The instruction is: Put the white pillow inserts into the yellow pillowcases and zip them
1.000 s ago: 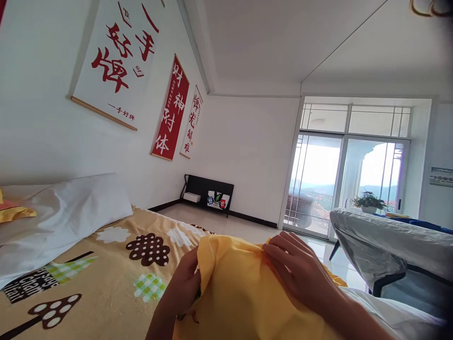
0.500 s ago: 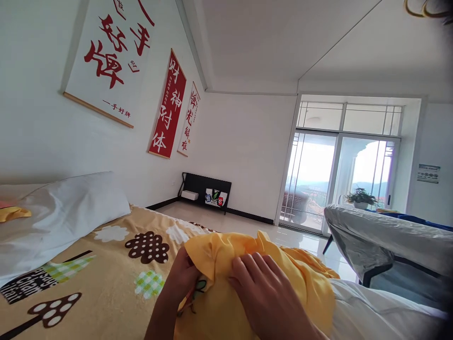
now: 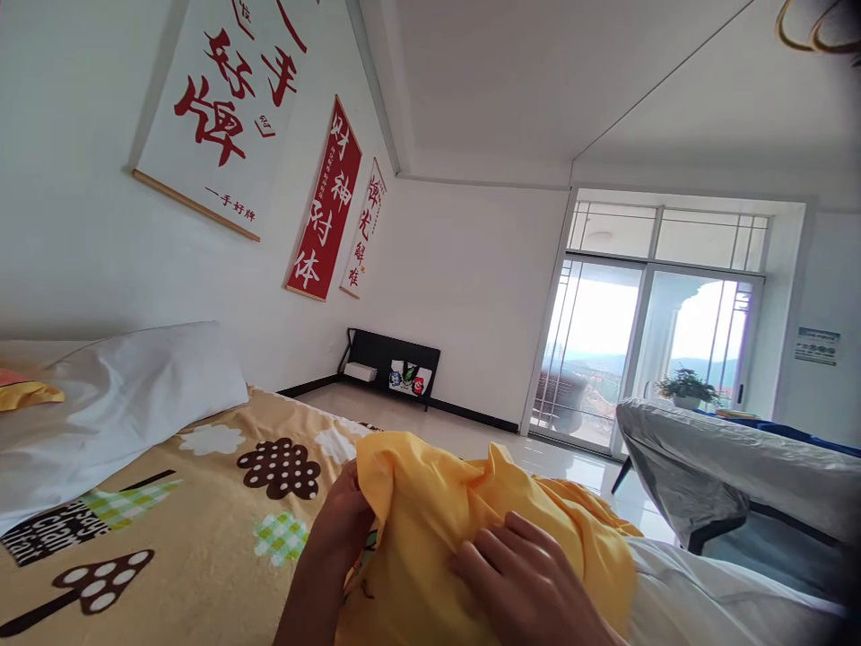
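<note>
While the left grip [image 3: 342, 525] is closed on the left edge of a bunched yellow cloth [image 3: 417, 511], its fingertips partly hidden behind a fold, the right grip [image 3: 521, 570] lies across the front of that same cloth with bent fingers; whether it pinches the fabric or only presses on it, I cannot tell. The yellow cloth fills the space between the two grips, stands in loose folds just beyond them, and spreads out past the right one. Left of the left grip lies a tan bedspread [image 3: 202, 543] printed with clouds and trees; farther that way rests a white pillow [image 3: 168, 386], with a bit of yellow-and-pink fabric [image 3: 30, 395] at its far side. Right of the right grip, white bedding [image 3: 700, 588] touches the yellow cloth's edge. Beyond that bedding stand a dark chair [image 3: 773, 543] and a plastic-covered tabletop [image 3: 746, 453], with a potted plant [image 3: 686, 388] near its far edge. Well ahead of both grips, a low black rack [image 3: 377, 350] holds a white box [image 3: 360, 371]; a red banner [image 3: 323, 206] hangs forward and left of them, and a sliding glass door [image 3: 598, 336] stands forward and right.
</note>
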A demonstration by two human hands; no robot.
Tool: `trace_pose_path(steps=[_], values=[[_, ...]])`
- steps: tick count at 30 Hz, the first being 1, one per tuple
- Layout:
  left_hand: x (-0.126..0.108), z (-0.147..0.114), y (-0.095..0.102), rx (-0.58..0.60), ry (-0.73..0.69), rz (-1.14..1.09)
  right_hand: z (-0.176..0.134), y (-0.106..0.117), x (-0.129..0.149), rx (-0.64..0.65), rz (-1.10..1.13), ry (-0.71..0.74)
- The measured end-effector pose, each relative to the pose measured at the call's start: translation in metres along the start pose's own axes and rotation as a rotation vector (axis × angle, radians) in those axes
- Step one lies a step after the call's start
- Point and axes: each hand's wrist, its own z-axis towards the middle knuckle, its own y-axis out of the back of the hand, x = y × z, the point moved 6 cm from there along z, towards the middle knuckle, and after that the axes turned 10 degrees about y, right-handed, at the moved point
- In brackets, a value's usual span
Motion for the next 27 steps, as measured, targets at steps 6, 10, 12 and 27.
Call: trace_pose_path(steps=[6,10,12,27], values=[[-0.001,-0.002,-0.008,0.013,-0.049,0.008,0.005,-0.023,0.022,0.054,-0.029,0.061],[-0.003,0.0,-0.003,0.077,-0.036,0.077,0.005,-0.031,0.015,0.227,-0.122,0.088],[-0.006,0.003,0.0,0.14,-0.05,0.141,0.0,-0.033,0.003,0.273,-0.14,0.058],[-0.001,-0.05,-0.06,-0.422,-0.369,1.342,-0.013,-0.03,-0.046,0.246,0.307,-0.278]])
